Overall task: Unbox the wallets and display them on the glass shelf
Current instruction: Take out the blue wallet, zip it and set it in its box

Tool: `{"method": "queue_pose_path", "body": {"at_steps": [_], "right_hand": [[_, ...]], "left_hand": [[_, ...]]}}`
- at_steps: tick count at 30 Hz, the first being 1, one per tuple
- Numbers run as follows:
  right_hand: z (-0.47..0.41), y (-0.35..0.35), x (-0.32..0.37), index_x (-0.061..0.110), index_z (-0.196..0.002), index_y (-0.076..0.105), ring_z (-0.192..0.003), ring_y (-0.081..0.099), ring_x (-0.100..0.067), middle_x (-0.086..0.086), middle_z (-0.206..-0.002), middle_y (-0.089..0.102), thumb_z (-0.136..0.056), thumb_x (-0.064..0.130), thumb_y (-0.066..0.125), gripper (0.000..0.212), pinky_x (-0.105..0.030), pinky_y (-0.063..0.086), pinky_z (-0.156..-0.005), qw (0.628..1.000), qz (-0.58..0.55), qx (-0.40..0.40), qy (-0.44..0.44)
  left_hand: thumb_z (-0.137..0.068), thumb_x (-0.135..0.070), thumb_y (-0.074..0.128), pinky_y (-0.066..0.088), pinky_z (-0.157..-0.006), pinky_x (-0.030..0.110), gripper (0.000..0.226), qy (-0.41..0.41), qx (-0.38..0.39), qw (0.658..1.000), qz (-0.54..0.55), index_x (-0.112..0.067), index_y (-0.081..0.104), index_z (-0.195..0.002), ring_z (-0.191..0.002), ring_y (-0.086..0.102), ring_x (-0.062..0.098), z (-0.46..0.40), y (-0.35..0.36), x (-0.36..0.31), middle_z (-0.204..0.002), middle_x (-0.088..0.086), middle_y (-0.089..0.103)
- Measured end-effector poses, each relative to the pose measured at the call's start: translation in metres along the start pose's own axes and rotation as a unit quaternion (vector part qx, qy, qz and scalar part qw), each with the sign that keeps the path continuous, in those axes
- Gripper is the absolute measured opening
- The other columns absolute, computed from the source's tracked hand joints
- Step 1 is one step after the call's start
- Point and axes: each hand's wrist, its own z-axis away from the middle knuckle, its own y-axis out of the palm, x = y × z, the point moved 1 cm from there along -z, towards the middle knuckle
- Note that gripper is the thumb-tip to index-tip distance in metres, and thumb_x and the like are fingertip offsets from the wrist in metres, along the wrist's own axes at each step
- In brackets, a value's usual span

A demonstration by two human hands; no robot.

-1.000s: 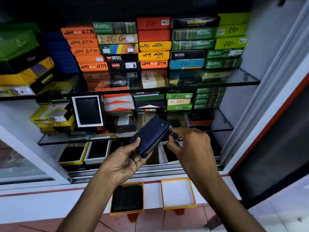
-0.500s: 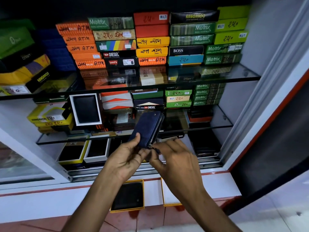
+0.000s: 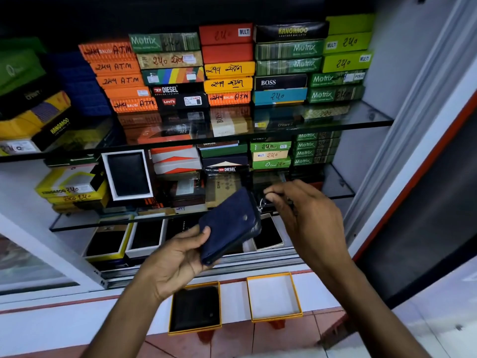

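**Blue zip wallet held in front of the glass shelves**

Stacked wallet boxes (image 3: 227,65) in orange, green, yellow and black fill the upper glass shelf (image 3: 361,120) of a white display cabinet. On the lower glass shelf (image 3: 335,184) a white-rimmed open box (image 3: 127,174) stands upright with a black wallet inside.

In front of that lower shelf the dark blue wallet (image 3: 229,223) is held in the air, tilted, with its zip edge toward 3 o'clock. Its surface looks soft and matte, like suede, and it has a small round stud. The left hand (image 3: 173,264) comes from 7 o'clock, palm up, and grips the wallet's lower corner: the thumb presses on the front face, the other fingers are curled behind it. The right hand (image 3: 307,218) comes from 5 o'clock with a bent wrist; its thumb and forefinger are pinched together on the small metal zip pull (image 3: 262,205) at the wallet's top corner, and the other fingers are loosely bent.

Below, at 6 o'clock, two square yellow-edged box halves lie on the white ledge (image 3: 232,293): the left tray (image 3: 195,307) holds a black wallet, the right tray (image 3: 274,297) shows only its white inside.
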Motion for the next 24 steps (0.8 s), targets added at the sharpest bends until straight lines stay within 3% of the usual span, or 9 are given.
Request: {"method": "queue_pose_path", "body": {"at_steps": [5, 9, 13, 16, 19, 20, 22, 24], "right_hand": [[-0.021, 0.008, -0.009, 0.033, -0.099, 0.069, -0.092, 0.065, -0.006, 0.017, -0.098, 0.071, -0.093, 0.037, 0.057, 0.014, -0.036, 0.055, -0.074, 0.996, -0.070, 0.055, -0.021], [-0.033, 0.033, -0.018, 0.032, -0.095, 0.072, -0.090, 0.068, -0.007, 0.015, -0.091, 0.073, -0.087, 0.037, 0.065, 0.012, -0.040, 0.056, -0.080, 0.978, -0.139, 0.153, -0.020], [-0.039, 0.057, -0.025, 0.024, -0.091, 0.080, -0.086, 0.070, -0.007, 0.007, -0.089, 0.074, -0.083, 0.033, 0.074, 0.014, -0.038, 0.058, -0.081, 0.949, -0.223, 0.224, -0.014], [-0.038, 0.065, -0.025, 0.021, -0.092, 0.081, -0.087, 0.071, -0.010, 0.002, -0.090, 0.075, -0.083, 0.033, 0.074, 0.017, -0.035, 0.057, -0.083, 0.932, -0.263, 0.248, -0.039], [-0.035, 0.074, -0.027, 0.018, -0.096, 0.080, -0.087, 0.070, -0.007, 0.003, -0.090, 0.074, -0.084, 0.028, 0.074, 0.016, -0.023, 0.055, -0.080, 0.925, -0.264, 0.266, -0.061], [-0.034, 0.075, -0.028, 0.017, -0.097, 0.080, -0.086, 0.069, -0.003, 0.005, -0.089, 0.073, -0.083, 0.023, 0.075, 0.016, -0.017, 0.052, -0.079, 0.925, -0.261, 0.270, -0.053], [-0.034, 0.075, -0.036, 0.015, -0.099, 0.077, -0.079, 0.068, 0.002, 0.008, -0.085, 0.072, -0.084, 0.008, 0.072, 0.018, -0.012, 0.051, -0.075, 0.905, -0.324, 0.274, 0.015], [-0.028, 0.065, -0.038, 0.009, -0.100, 0.074, -0.071, 0.070, -0.003, 0.002, -0.078, 0.076, -0.089, 0.000, 0.061, 0.019, -0.020, 0.055, -0.070, 0.846, -0.453, 0.234, 0.154]], "left_hand": [[-0.050, -0.010, 0.093, 0.061, -0.075, 0.031, 0.070, -0.059, 0.096, 0.988, -0.104, -0.005, 0.070, -0.115, -0.101, 0.072, 0.023, 0.014, 0.005, -0.021, -0.119, 0.015, 0.071], [-0.050, -0.010, 0.093, 0.061, -0.077, 0.031, 0.068, -0.067, 0.093, 0.985, -0.133, -0.002, 0.070, -0.113, -0.099, 0.072, 0.023, 0.010, 0.016, -0.029, -0.117, 0.017, 0.071], [-0.076, -0.002, 0.070, 0.061, -0.072, 0.028, 0.035, -0.084, 0.077, 0.982, -0.148, 0.003, 0.069, -0.111, -0.091, 0.074, 0.020, 0.005, 0.026, -0.021, -0.107, 0.016, 0.074], [-0.073, -0.005, 0.069, 0.061, -0.068, 0.028, 0.026, -0.103, 0.070, 0.979, -0.161, 0.002, 0.074, -0.097, -0.082, 0.074, 0.019, 0.002, 0.032, -0.012, -0.095, 0.015, 0.076], [-0.057, -0.013, 0.088, 0.059, -0.071, 0.031, 0.033, -0.113, 0.078, 0.975, -0.174, -0.003, 0.077, -0.087, -0.079, 0.074, 0.018, 0.002, 0.037, -0.006, -0.089, 0.012, 0.076], [-0.051, -0.017, 0.092, 0.059, -0.074, 0.032, 0.044, -0.113, 0.074, 0.977, -0.164, -0.003, 0.077, -0.089, -0.081, 0.074, 0.019, 0.001, 0.037, -0.005, -0.091, 0.012, 0.076], [-0.059, -0.019, 0.087, 0.060, -0.078, 0.038, 0.047, -0.101, 0.059, 0.984, -0.132, 0.000, 0.072, -0.100, -0.085, 0.074, 0.022, 0.001, 0.037, -0.004, -0.098, 0.015, 0.075], [-0.072, -0.014, 0.071, 0.061, -0.076, 0.040, 0.039, -0.078, 0.035, 0.990, -0.116, 0.003, 0.067, -0.107, -0.085, 0.075, 0.022, 0.004, 0.038, -0.005, -0.099, 0.015, 0.075]]}}
